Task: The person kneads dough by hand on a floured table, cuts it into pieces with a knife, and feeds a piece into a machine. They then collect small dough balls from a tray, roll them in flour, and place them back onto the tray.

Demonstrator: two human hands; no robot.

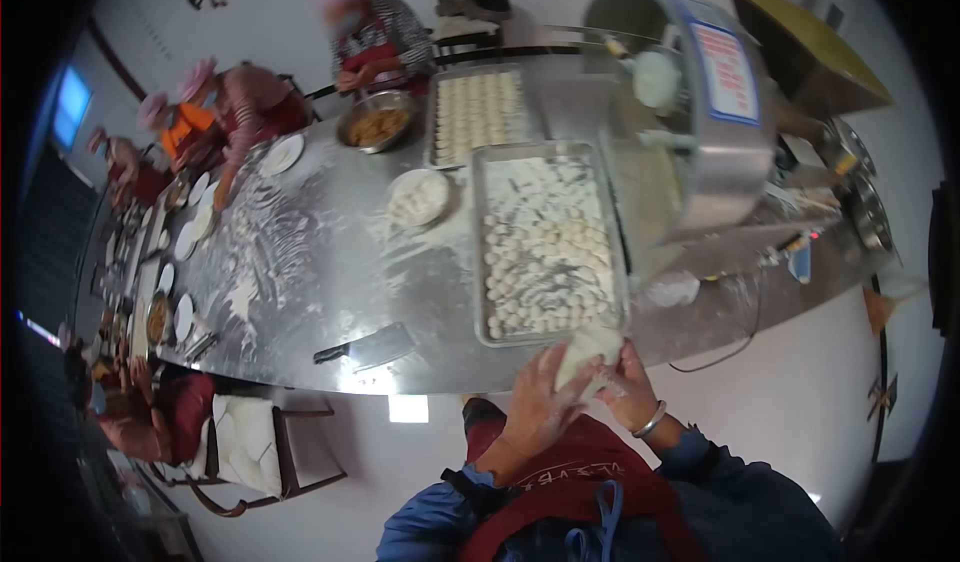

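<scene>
A pale lump of dough [590,350] is held between my two hands, over the near edge of a metal tray [481,292]. My left hand [540,402] is wrapped against the dough's left side. On its right side, my right hand [630,390] grips it, with a bangle on the wrist. Many small dough pieces [560,252] lie in the floured tray, mostly in its nearer part. To the left on the metal table [320,272] rests a cleaver [380,349] with a dark handle.
Beyond the tray are a tray of dumplings [480,117], a bowl of filling [375,122] and a floured plate [418,198]. A large metal machine [715,142] stands right. Several people sit along the left and far sides. A chair [248,445] is at lower left.
</scene>
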